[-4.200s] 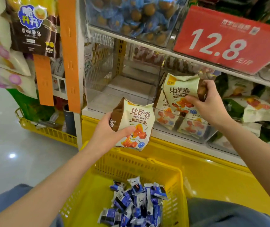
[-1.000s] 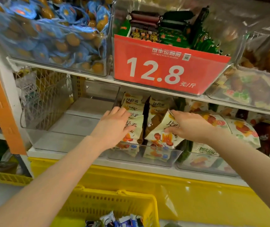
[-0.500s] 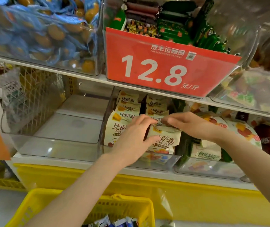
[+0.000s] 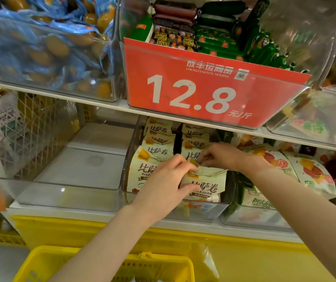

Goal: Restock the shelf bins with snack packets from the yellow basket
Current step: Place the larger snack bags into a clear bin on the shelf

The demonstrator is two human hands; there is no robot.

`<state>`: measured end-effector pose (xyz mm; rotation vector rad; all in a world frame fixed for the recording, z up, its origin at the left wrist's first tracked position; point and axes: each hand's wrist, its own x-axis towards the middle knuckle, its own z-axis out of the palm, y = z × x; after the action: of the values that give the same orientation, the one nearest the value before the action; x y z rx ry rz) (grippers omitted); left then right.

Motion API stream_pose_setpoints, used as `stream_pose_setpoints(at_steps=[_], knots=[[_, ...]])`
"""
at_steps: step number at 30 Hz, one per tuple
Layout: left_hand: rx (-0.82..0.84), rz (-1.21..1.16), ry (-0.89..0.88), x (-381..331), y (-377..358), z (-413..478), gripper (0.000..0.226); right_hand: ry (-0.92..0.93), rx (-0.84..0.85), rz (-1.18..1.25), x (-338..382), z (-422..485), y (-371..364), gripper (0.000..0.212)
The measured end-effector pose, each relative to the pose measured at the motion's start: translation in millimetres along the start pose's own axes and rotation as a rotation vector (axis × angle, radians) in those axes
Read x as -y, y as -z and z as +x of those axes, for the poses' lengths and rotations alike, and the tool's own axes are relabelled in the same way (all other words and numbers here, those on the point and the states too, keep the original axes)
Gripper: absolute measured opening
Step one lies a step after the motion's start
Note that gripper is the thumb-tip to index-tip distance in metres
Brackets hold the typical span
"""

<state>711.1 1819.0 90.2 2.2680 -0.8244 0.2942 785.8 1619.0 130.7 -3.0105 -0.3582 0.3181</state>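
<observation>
left hand [image 4: 163, 186]: thumb and fingers clamped on front packet [image 4: 208, 187]
right hand [image 4: 223, 157]: pinching its top edge
packet: upright in the bin [image 4: 203, 213], front row

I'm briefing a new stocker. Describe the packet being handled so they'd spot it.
Find the red 12.8 sign. In the clear bin beneath, it's the front-right cream packet. Only this one has the left hand and right hand on it.

The yellow basket [image 4: 47, 261] is being cut off by the bottom edge, its contents barely being shown. The front packet [image 4: 207, 186] is being half covered by the left hand [image 4: 163, 188]; the right hand [image 4: 222, 157] fingertips are being hidden at its top fold. The upper right bin [image 4: 315, 123] is being blurred.
</observation>
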Motion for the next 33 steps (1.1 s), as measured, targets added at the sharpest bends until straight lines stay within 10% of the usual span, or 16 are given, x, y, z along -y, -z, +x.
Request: stream_pose_setpoints(at_steps=[20, 25, 33], knots=[[0.139, 0.197, 0.060, -17.5, -9.5, 32.9, 0.036, 0.086, -0.197, 0.156, 2.7, -15.8, 16.6, 0.010], [0.185, 0.354, 0.079, -15.8, -24.3, 35.2, 0.041, 0.013, -0.024, 0.242, 20.5, -29.8, 16.8, 0.033], [0.055, 0.251, -0.101, -13.6, -2.4, 13.9, 0.032, -0.003, -0.290, 0.085, 31.0, -63.8, -36.4, 0.043]])
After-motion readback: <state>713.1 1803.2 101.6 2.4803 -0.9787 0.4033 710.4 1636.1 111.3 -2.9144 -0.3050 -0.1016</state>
